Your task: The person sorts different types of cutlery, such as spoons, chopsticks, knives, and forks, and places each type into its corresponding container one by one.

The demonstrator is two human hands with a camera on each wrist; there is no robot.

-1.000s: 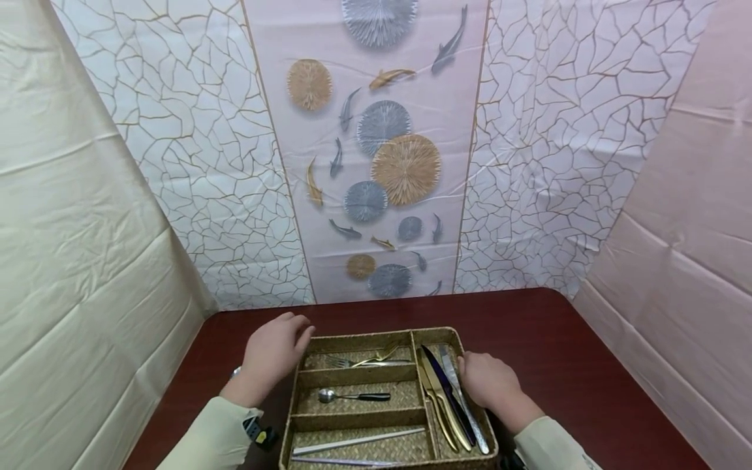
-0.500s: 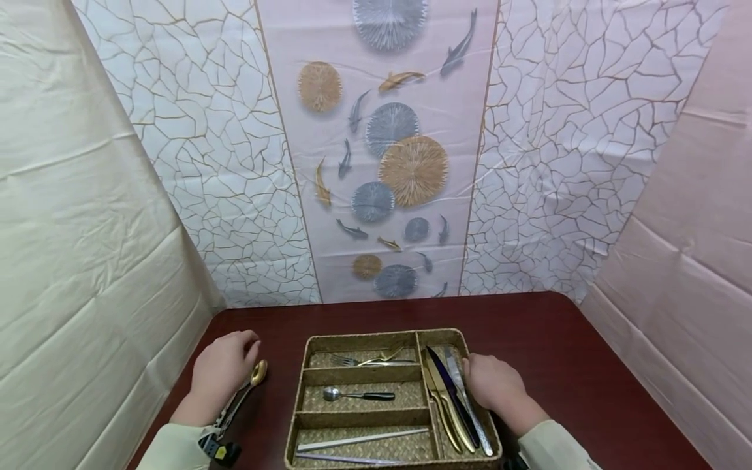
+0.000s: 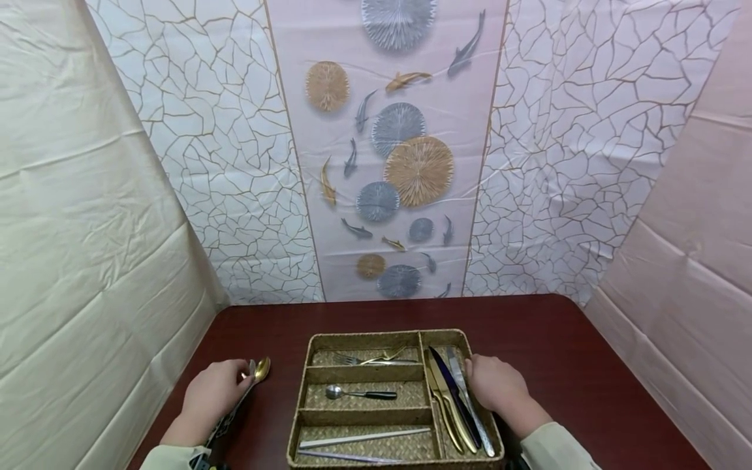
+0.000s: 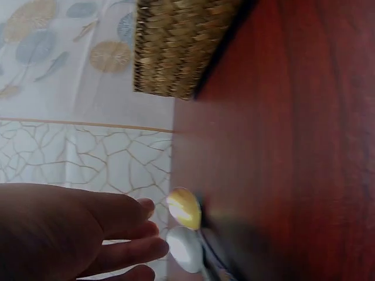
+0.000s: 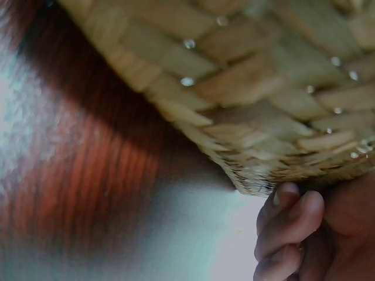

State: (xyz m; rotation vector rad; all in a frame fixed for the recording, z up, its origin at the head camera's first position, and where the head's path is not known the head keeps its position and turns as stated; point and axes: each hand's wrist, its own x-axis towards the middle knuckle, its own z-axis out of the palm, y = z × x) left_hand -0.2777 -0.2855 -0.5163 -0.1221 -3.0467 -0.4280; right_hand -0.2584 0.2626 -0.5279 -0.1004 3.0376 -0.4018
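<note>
My left hand (image 3: 213, 393) is low over the left of the table, beside a gold spoon (image 3: 262, 369) and a silver spoon (image 4: 184, 249). In the left wrist view its fingers stretch toward the two spoon bowls, with nothing gripped between them. My right hand (image 3: 498, 385) holds the right wall of a woven cutlery tray (image 3: 363, 375). Its curled fingers (image 5: 287, 225) are against the outside of that wall in the right wrist view; the thumb is hidden there.
In the tray's compartments lie forks (image 3: 348, 359), a black-handled spoon (image 3: 376, 395), chopsticks (image 3: 364, 438) and several knives (image 3: 451, 398). The dark red table (image 3: 564, 365) is bounded by a patterned cloth (image 3: 405, 196) behind and plain cloth at both sides.
My left hand has left the tray's left rim and moved left and down to the spoons. The right hand stays at the tray. The head view has shifted slightly.
</note>
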